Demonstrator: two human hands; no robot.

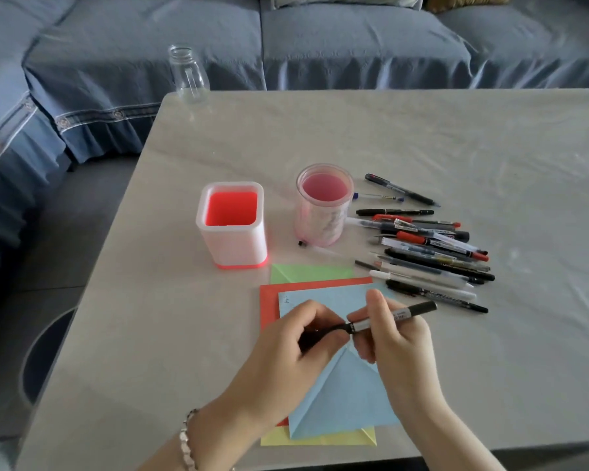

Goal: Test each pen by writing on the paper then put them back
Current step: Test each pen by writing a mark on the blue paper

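Both hands hold one black marker pen [397, 315] over the light blue paper [340, 399]. My left hand [296, 348] grips its black cap end, and my right hand [393, 338] pinches the grey barrel, whose tail points up and right. A small ink mark sits near the blue sheet's top left corner. Red paper [269, 300], green paper [306, 271] and yellow paper [320, 440] lie under the blue sheet. Several loose pens [429, 246] are piled to the right. Two pen holders stand behind the papers: a square white and red holder [232, 226] and a round pink holder [322, 205].
A clear glass jar [188, 74] stands at the table's [456, 147] far left corner. One clear pen [317, 248] lies at the base of the round holder. A blue sofa [218, 45] runs behind and to the left of the table.
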